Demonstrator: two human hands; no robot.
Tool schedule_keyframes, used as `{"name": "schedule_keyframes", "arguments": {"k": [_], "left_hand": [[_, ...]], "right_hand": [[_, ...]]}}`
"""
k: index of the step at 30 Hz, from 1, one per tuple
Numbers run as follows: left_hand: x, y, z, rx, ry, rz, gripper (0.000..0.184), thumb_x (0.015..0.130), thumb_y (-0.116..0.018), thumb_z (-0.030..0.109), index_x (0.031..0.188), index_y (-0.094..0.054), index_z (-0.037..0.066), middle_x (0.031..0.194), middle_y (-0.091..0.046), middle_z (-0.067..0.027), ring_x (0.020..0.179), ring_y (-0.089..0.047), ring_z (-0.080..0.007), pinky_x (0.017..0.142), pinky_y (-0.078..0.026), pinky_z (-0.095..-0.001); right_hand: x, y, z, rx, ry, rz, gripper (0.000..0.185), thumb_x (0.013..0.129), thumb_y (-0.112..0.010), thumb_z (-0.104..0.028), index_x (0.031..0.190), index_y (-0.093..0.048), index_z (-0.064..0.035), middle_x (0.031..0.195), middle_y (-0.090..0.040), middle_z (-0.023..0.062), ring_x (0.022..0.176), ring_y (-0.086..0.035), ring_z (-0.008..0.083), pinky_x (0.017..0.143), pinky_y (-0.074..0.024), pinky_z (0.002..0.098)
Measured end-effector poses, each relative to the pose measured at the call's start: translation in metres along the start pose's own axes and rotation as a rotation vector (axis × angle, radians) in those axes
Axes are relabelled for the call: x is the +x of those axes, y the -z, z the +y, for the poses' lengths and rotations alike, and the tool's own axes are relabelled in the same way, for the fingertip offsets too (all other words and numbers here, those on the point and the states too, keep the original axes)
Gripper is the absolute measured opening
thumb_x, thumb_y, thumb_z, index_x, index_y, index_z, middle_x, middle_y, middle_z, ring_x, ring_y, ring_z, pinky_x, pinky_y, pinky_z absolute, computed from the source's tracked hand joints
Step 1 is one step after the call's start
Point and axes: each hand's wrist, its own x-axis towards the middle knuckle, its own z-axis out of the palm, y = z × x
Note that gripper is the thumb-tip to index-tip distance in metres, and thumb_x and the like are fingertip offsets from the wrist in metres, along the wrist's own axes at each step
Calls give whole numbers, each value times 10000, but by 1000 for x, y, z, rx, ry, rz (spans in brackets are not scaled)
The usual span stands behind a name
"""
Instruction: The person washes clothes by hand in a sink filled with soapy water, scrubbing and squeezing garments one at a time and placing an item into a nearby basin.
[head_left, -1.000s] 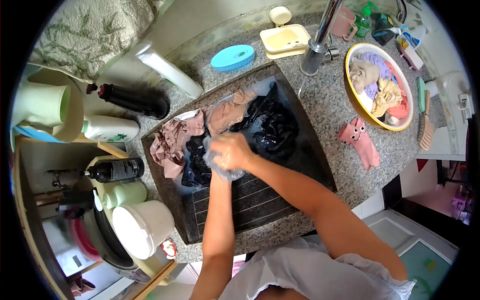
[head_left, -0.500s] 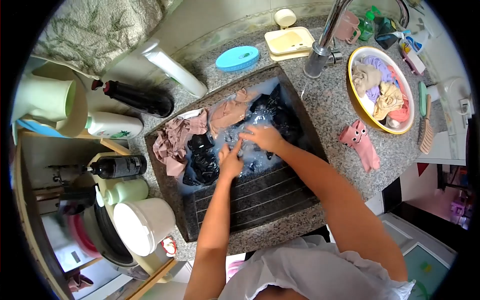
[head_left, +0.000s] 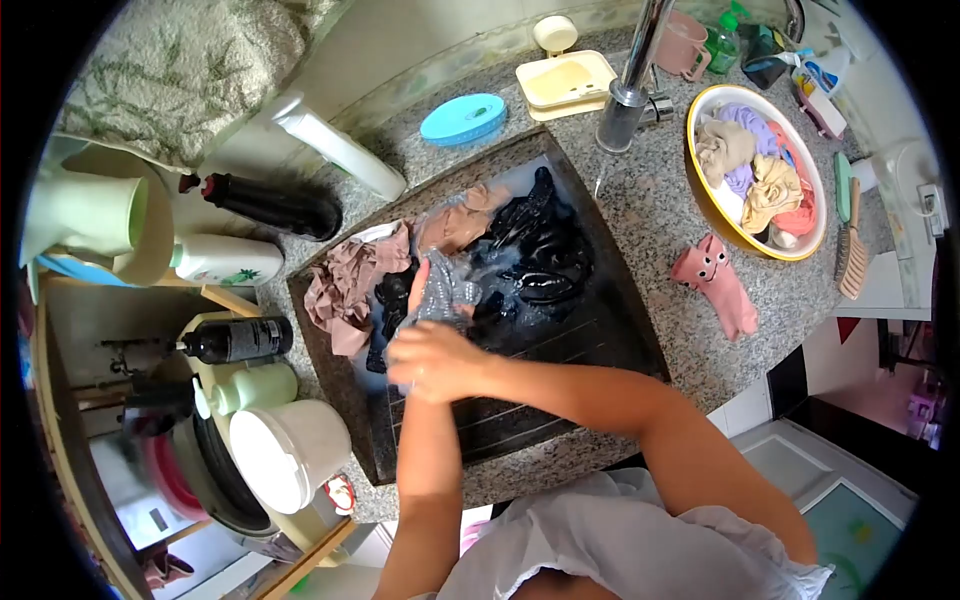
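Observation:
A grey, glistening wet cloth [head_left: 447,290] is draped over my left hand [head_left: 419,280], above the soapy water on the left side of the sink [head_left: 640,300]. The left thumb shows beside the cloth; its other fingers are hidden. Crossing over it, my right hand [head_left: 435,362] is closed at the cloth's lower end, slightly blurred. Black wet garments [head_left: 545,250] lie in the water to the right, and another black piece [head_left: 392,292] is partly hidden behind my hands. A dusty pink garment [head_left: 360,280] and a tan one [head_left: 465,217] rest along the sink's left and far sides.
A faucet [head_left: 622,115] rises behind the sink. On the right stand a yellow-rimmed basin [head_left: 708,205] of clothes, a pink sock [head_left: 722,290] with a face and a brush [head_left: 851,262]. Bottles and a white bucket [head_left: 275,455] line the left; a blue soap box [head_left: 463,119] sits behind.
Both hands have come up out of the water with the grey cloth. My right hand has moved left and crossed over my left. The black garments on the right have spread.

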Motion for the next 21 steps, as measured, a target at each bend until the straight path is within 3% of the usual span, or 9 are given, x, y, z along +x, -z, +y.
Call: {"name": "schedule_keyframes", "arguments": {"k": [3, 6, 7, 10, 13, 16, 17, 20, 21], "left_hand": [[4, -16, -29, 123, -255, 299, 452, 832, -519, 445, 1114, -524, 92, 1064, -579, -57, 970, -554, -175, 822, -465, -321], [25, -54, -73, 288, -621, 740, 449, 836, -510, 442, 1101, -529, 81, 1051, -581, -56, 942, -568, -187, 817, -471, -337], [32, -73, -79, 732, -753, 694, 392, 844, -518, 369, 1082, -528, 58, 1027, -593, -62, 939, -576, -208, 813, -478, -349], [11, -70, -57, 106, -488, 804, 371, 817, -585, 226, 1147, -473, 99, 1053, -563, -47, 958, -567, -215, 854, -460, -348], [11, -95, -55, 566, -541, 1258, 372, 802, -564, 142, 1160, -483, 79, 1045, -564, -85, 953, -564, -229, 837, -449, -319], [-6, -30, -59, 1932, -525, 1309, 596, 734, -572, 19, 1294, -401, 132, 1269, -389, -203, 1131, -425, -328, 921, -380, -408], [1, -29, -66, 2059, -369, 1283, 624, 697, -585, 50, 1289, -419, 157, 1300, -306, -278, 1153, -382, -398, 959, -338, -401], [4, -21, -75, 2212, 14, 1285, 599, 696, -598, 62, 1261, -467, 212, 1287, -342, -252, 1123, -421, -369, 947, -353, -382], [-1, -10, -66, 2213, 15, 1287, 599, 696, -598, 62, 1261, -467, 212, 1287, -342, -252, 1123, -421, -369, 947, -353, -382]], "right_hand": [[-7, 4, 45, -235, -52, 276, 159, 569, -598, -191, 717, -591, -132, 792, -536, 49, 805, -537, 231, 627, -453, 378], [-10, 28, 84, -234, -427, 284, 134, 641, -561, -182, 746, -600, -107, 832, -605, 98, 881, -587, 289, 656, -496, 402], [-12, 39, 92, -214, -507, 310, 152, 660, -543, -174, 773, -614, -102, 843, -620, 108, 895, -595, 292, 651, -505, 395], [-32, 61, 120, -386, -516, 163, 180, 665, -546, -171, 813, -628, -111, 836, -615, 88, 826, -587, 271, 638, -501, 384], [-42, 82, 118, -460, -428, 154, 175, 691, -545, -129, 853, -607, -118, 888, -575, 71, 808, -545, 266, 639, -467, 390], [-62, 74, 120, -551, -211, -132, 303, 730, -512, -67, 1018, -567, -143, 1051, -512, 88, 952, -474, 278, 711, -393, 367], [-74, 65, 121, -565, -172, -215, 355, 735, -506, -64, 1070, -552, -169, 1126, -497, 67, 1003, -461, 273, 742, -400, 401], [-93, 53, 131, -496, -162, -290, 357, 711, -531, -79, 1055, -570, -167, 1111, -524, 84, 973, -501, 265, 759, -417, 395], [-97, 46, 147, -301, -454, -249, 316, 708, -539, -85, 1013, -591, -148, 1061, -547, 95, 933, -526, 258, 758, -429, 383]]}}
